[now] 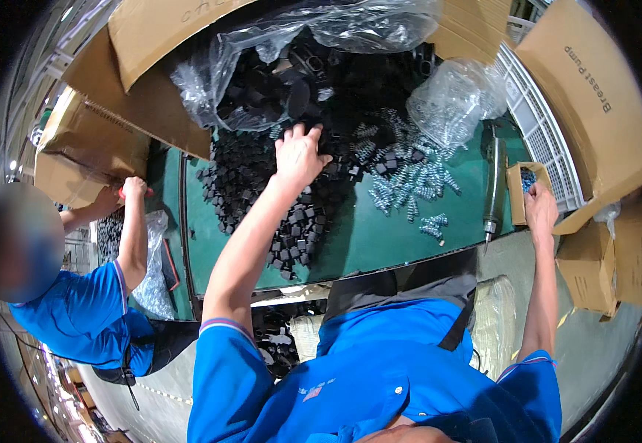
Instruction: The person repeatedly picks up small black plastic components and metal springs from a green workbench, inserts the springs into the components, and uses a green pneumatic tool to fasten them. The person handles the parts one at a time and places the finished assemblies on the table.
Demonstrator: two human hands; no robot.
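Note:
My left hand (pixel 301 156) reaches into a heap of small black block-like parts (pixel 291 229) on the green table. Its thumb stands apart from the fingers, and nothing shows in its grasp. To its right lie loose silvery coil springs (pixel 420 177), partly mixed with black parts. At the table's right edge my right hand (pixel 541 212) dips into a small cardboard box (pixel 518 203) with tiny bluish pieces in it. The fingers there are curled together, and what they pinch, if anything, is hidden. A power screwdriver (pixel 494 184) stands between the springs and the box.
Larger black parts in a clear plastic bag (pixel 251 118) fill the back, beside cardboard flaps. Another clear bag (pixel 457 100) holds springs. A white plastic crate (pixel 546 125) borders the right. A co-worker (pixel 85 310) in blue works at left with a red-handled tool, near a carton (pixel 92 155).

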